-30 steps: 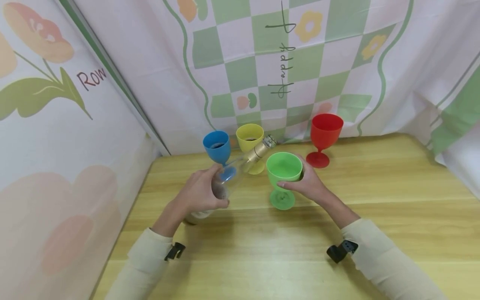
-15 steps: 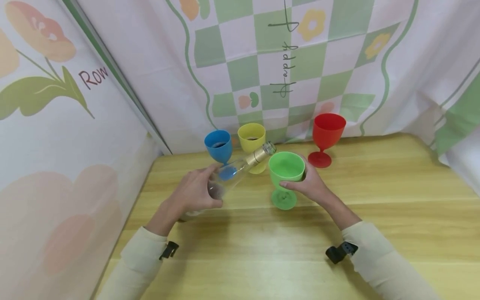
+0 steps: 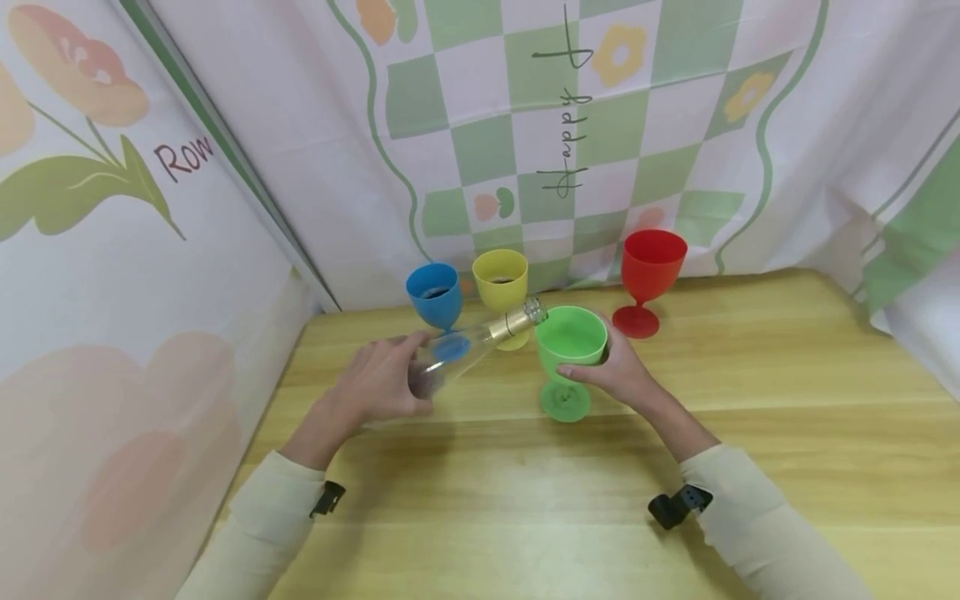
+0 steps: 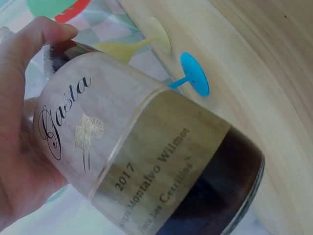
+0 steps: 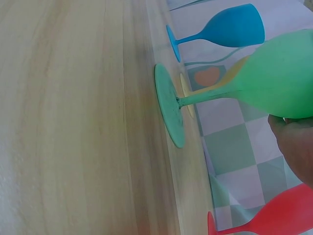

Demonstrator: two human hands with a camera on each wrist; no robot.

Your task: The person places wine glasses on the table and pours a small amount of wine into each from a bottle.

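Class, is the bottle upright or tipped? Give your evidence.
Tipped: in the head view, the bottle slants up from the left hand, its neck pointing toward the green goblet.

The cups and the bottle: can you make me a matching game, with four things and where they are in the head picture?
Things
1. Blue cup
2. Bottle
3. Red cup
4. Green cup

Places
A. Held by the right hand
B. Farthest right of all the cups
C. Just left of the yellow cup
D. Tilted, in the left hand

Right pairs: 1-C, 2-D, 3-B, 4-A
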